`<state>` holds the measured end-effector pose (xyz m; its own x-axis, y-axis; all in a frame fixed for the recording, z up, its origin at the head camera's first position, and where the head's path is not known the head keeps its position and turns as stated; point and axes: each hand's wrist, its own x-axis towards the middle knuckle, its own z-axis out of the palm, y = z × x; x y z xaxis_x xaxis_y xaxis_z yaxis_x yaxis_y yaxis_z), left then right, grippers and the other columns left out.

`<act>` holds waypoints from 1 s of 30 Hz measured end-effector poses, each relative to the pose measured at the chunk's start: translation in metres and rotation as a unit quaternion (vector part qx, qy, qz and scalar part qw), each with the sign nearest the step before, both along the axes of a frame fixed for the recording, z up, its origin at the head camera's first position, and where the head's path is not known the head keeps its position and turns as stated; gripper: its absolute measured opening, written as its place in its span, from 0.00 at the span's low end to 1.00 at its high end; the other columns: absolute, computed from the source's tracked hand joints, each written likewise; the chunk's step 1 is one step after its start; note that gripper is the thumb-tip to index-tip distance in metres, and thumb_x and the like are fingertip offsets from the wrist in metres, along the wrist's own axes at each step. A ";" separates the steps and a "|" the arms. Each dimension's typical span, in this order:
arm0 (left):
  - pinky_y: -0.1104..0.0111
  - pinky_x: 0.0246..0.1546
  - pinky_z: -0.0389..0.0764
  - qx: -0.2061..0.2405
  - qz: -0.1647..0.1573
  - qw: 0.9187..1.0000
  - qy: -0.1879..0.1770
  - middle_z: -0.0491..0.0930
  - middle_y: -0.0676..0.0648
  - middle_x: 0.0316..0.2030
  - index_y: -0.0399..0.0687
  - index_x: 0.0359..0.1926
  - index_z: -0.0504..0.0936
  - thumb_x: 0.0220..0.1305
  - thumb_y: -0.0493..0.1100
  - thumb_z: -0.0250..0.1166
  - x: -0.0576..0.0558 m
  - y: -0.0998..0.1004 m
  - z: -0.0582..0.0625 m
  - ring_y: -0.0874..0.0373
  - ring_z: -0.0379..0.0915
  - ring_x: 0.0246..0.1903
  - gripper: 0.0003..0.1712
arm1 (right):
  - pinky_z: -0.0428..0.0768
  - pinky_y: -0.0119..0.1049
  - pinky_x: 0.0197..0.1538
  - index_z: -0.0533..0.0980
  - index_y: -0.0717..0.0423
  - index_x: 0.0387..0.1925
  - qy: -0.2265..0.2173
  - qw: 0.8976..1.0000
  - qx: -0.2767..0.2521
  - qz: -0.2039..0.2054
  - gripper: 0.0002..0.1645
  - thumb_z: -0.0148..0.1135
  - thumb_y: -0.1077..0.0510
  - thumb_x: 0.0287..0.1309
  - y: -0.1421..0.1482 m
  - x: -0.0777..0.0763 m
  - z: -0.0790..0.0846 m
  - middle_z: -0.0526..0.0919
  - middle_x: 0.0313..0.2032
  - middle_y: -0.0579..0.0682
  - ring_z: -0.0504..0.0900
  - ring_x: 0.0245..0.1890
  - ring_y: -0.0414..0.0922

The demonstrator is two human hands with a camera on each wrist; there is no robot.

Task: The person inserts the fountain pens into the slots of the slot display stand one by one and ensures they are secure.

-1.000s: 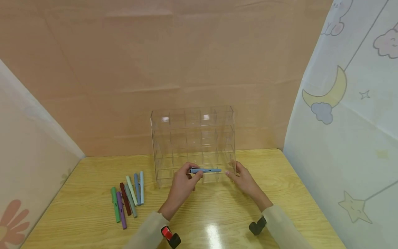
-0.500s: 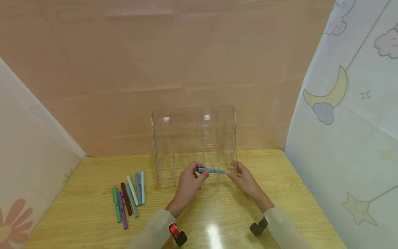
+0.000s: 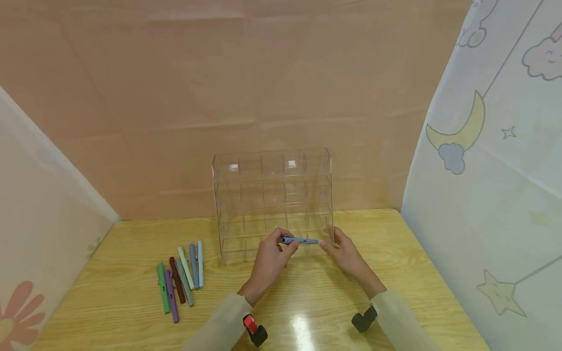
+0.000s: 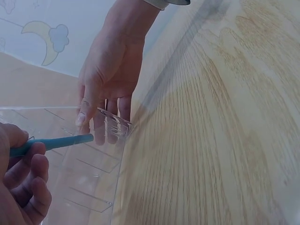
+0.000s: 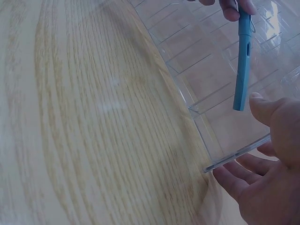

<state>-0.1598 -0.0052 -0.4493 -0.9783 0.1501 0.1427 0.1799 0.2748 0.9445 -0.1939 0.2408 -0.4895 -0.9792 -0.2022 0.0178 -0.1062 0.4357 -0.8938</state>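
Note:
My left hand pinches a blue capped pen between thumb and fingers, in front of the lower right of a clear acrylic rack. The pen lies nearly level, its free end pointing right; in the right wrist view this blue-green pen hangs over the rack's dividers. My right hand is at the rack's lower right corner, straddling its side panel. Its fingers lie against the outside of that panel, and the thumb stands in front, close to the pen's free end. Whether thumb and pen touch is unclear.
Left of the rack, several pens lie on the wooden table: green, purple, dark red, grey-green, pale green, blue and light blue. A tan backdrop rises behind the rack; printed white sheets flank the table.
My left hand has moved right with the pen, bringing its free end near the right thumb. The right hand stays at the rack's side, and the loose pens lie as before.

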 end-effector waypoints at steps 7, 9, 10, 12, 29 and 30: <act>0.73 0.17 0.69 -0.006 -0.005 1.000 -0.013 0.89 0.50 0.46 0.53 0.51 0.82 0.76 0.50 0.68 0.000 0.004 -0.003 0.64 0.65 0.16 0.11 | 0.67 0.65 0.77 0.51 0.67 0.82 -0.007 1.000 -0.004 -0.009 0.44 0.60 0.52 0.79 -0.002 0.000 -0.001 0.62 0.80 0.69 0.60 0.81 0.68; 0.73 0.17 0.69 -0.009 -0.007 1.000 -0.014 0.89 0.50 0.46 0.53 0.52 0.82 0.76 0.50 0.68 0.000 0.006 -0.004 0.64 0.65 0.16 0.11 | 0.67 0.65 0.77 0.52 0.67 0.82 -0.007 1.000 -0.002 -0.010 0.45 0.60 0.52 0.79 -0.002 0.000 -0.001 0.62 0.80 0.69 0.60 0.81 0.68; 0.73 0.17 0.70 -0.011 -0.007 1.000 -0.014 0.89 0.50 0.46 0.53 0.53 0.82 0.76 0.50 0.68 0.000 0.006 -0.005 0.65 0.65 0.16 0.11 | 0.67 0.65 0.77 0.51 0.67 0.82 -0.005 1.000 -0.001 -0.009 0.45 0.60 0.51 0.79 -0.002 0.000 -0.001 0.62 0.80 0.69 0.60 0.81 0.68; 0.74 0.16 0.69 -0.013 -0.010 1.000 -0.011 0.89 0.50 0.46 0.52 0.53 0.82 0.77 0.50 0.67 0.000 0.007 -0.006 0.65 0.65 0.16 0.11 | 0.67 0.66 0.77 0.51 0.67 0.82 -0.001 1.000 0.001 -0.006 0.46 0.60 0.50 0.80 -0.001 0.000 -0.001 0.61 0.80 0.69 0.60 0.81 0.68; 0.76 0.14 0.60 -0.051 -0.016 0.998 0.017 0.88 0.46 0.48 0.50 0.58 0.84 0.80 0.52 0.62 -0.005 0.017 -0.016 0.69 0.55 0.13 0.16 | 0.68 0.64 0.77 0.53 0.68 0.82 -0.004 1.000 0.010 -0.019 0.46 0.61 0.47 0.79 -0.002 -0.002 0.002 0.62 0.80 0.68 0.61 0.81 0.68; 0.77 0.13 0.59 -0.054 -0.017 0.998 0.019 0.88 0.46 0.47 0.50 0.59 0.84 0.80 0.52 0.62 -0.006 0.017 -0.016 0.68 0.55 0.12 0.16 | 0.68 0.64 0.77 0.54 0.68 0.81 -0.006 1.000 0.008 -0.021 0.46 0.61 0.47 0.79 -0.001 -0.002 0.002 0.62 0.80 0.68 0.61 0.81 0.68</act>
<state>-0.1655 0.0122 -0.4656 -0.9669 0.1986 0.1602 0.2250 0.3673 0.9025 -0.1957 0.2395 -0.4878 -0.9870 -0.1604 0.0041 -0.0774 0.4533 -0.8880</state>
